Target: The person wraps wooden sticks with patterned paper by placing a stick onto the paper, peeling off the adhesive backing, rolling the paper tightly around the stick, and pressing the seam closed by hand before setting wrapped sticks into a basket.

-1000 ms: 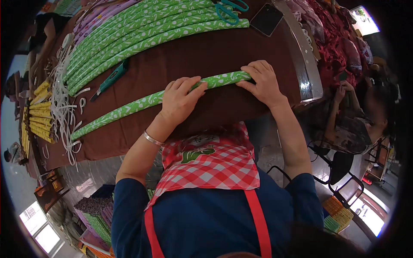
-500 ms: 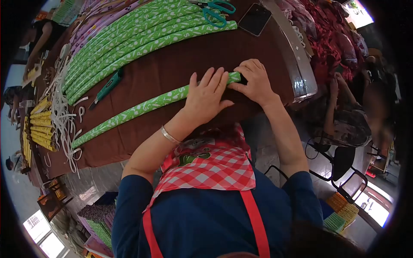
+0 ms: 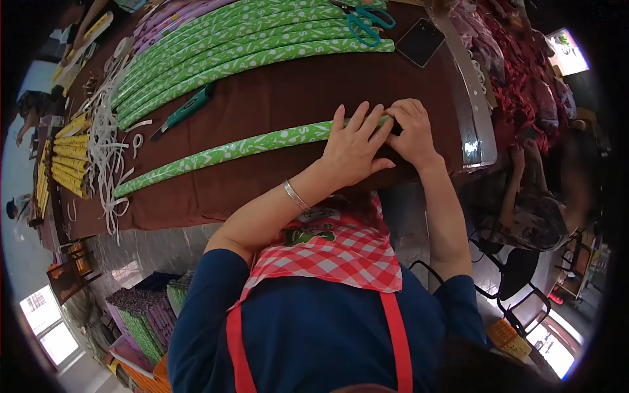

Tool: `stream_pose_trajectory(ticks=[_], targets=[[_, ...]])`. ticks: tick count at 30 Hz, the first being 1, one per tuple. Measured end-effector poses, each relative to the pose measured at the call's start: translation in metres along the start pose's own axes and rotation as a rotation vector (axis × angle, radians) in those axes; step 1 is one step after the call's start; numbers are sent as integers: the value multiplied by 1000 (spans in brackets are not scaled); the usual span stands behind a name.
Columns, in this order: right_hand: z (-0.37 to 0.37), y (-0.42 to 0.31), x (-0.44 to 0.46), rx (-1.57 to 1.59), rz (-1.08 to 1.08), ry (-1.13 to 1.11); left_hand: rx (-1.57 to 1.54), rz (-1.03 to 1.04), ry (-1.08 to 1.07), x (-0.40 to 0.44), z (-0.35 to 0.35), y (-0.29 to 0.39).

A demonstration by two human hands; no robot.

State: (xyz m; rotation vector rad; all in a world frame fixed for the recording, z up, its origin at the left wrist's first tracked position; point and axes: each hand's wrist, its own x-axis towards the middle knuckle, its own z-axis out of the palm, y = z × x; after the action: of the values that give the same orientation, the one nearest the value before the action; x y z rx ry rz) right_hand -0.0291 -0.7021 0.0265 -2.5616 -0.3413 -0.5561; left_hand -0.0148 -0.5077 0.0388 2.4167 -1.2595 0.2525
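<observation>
A long green roll with white print (image 3: pixel 242 147) lies across the brown cloth (image 3: pixel 275 95). My left hand (image 3: pixel 354 145) rests palm down over its right part, fingers spread. At the roll's right end is my right hand (image 3: pixel 411 131), its fingers bent together around the end; the fingertips are partly hidden. Behind lies a row of similar green rolls (image 3: pixel 255 56). A green-handled cutter (image 3: pixel 187 111) sits between them and the single roll. White strips (image 3: pixel 105 150) hang in a tangle near the roll's left end.
Teal-handled scissors (image 3: pixel 370 25) lie on the green rolls, beside a black phone (image 3: pixel 420 42). Yellow rolls (image 3: pixel 71 157) are at the left edge. Dark red material (image 3: pixel 517 72) is piled at the right. A person (image 3: pixel 537 209) sits at the right. Another person's arm shows top left.
My left hand has slid right along the roll, and its fingers have spread flat. My right hand stays at the right end. The camera view has shifted slightly.
</observation>
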Motion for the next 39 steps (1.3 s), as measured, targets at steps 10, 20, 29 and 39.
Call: stream_pose_trajectory(ticks=[10,20,29,39], targets=[[-2,-2,2,10,-42,-2,170,-242,3,-85,-47,-39],[0,0,0,-6,-58,21,396,-510,44,-166,-86,-84],[-1,0,2,-1,-68,15,607,-643,75,-213,-120,-123],[1,1,2,-1,-89,33,288,-212,214,-170,-111,-129]])
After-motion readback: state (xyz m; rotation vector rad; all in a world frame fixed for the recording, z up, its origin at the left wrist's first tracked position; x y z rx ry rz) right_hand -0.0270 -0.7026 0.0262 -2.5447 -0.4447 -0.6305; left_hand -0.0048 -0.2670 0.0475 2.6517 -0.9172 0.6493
